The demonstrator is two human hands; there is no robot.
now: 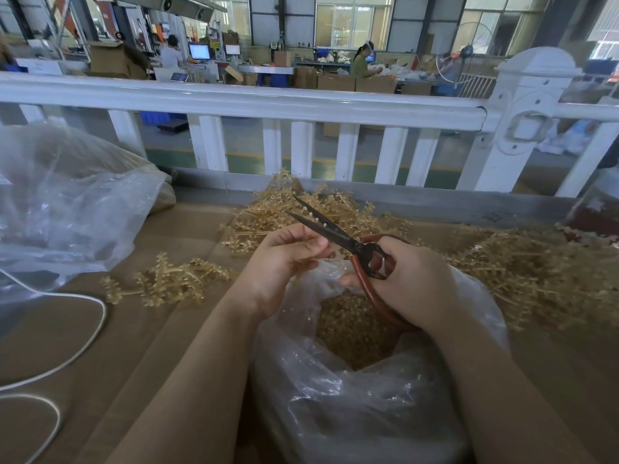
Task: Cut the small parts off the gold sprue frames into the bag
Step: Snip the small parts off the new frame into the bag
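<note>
Forearms enter from the bottom edge and meet over the mouth of a clear plastic bag (351,390), already partly filled with gold cut-off parts (351,329). Right hand (412,279) grips the red loop handles of the scissors (348,241); blades parted, points aimed up and to the left, away from the person. Left hand (284,259) curled, fingertips pinching a small sprue frame (306,266) just below the blades, mostly hidden by the fingers, so its long axis cannot be read. Blades and pinched piece both sit directly above the bag opening, so cut parts should drop straight in. Supply: one heap of gold sprue frames (536,269) on the brown table (140,329) lies nearer the right hand; a second pile (264,212) lies beyond the scissor tips; a loose frame (170,279) lies to the left, nearer the left hand. Judgement: next cut needs the piece fed up between the blades.
</note>
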